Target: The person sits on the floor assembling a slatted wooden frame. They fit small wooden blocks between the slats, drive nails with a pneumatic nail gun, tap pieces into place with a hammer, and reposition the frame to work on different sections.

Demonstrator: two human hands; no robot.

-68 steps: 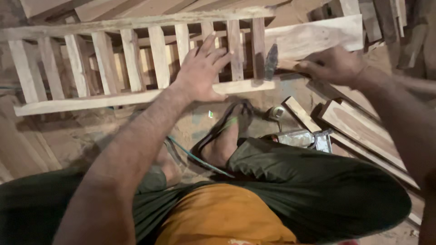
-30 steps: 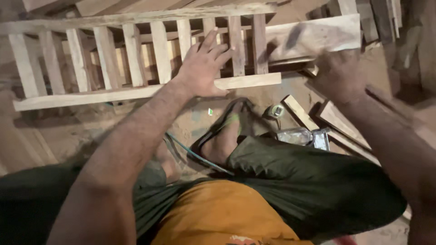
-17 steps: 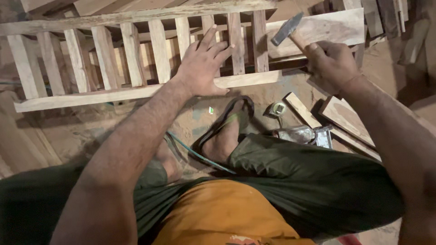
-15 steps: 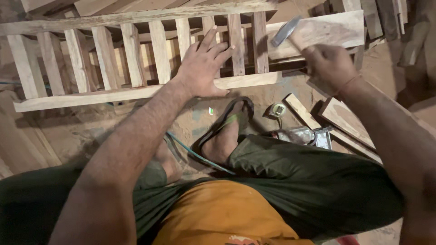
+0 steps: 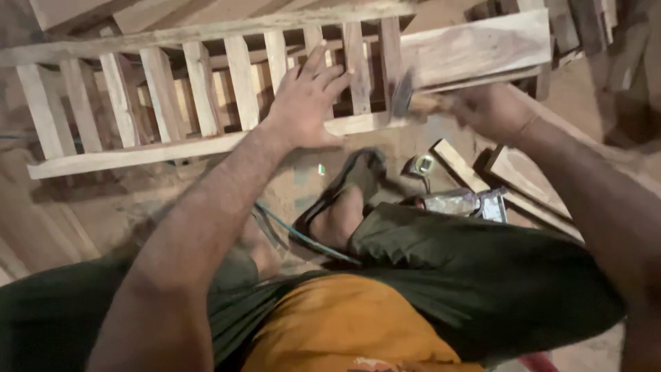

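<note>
Your right hand [image 5: 492,110] has swung down since 0.5 s ago; hammer [image 5: 405,96] now blurred at the slatted wooden frame's [image 5: 206,145] near rail, fingers wrapped on handle; left hand [image 5: 306,96] flat, fingers spread wide on slats, pinning it; frame looks stiff, light-ish; grip by rails, not thin slats.

We see a small tape measure [image 5: 420,165] on the sandy floor [image 5: 206,200], a shiny crinkly packet [image 5: 451,202] near it, loose wood planks [image 5: 513,182] just beside, a dark sandal [image 5: 348,180], a green cord [image 5: 303,235].
</note>
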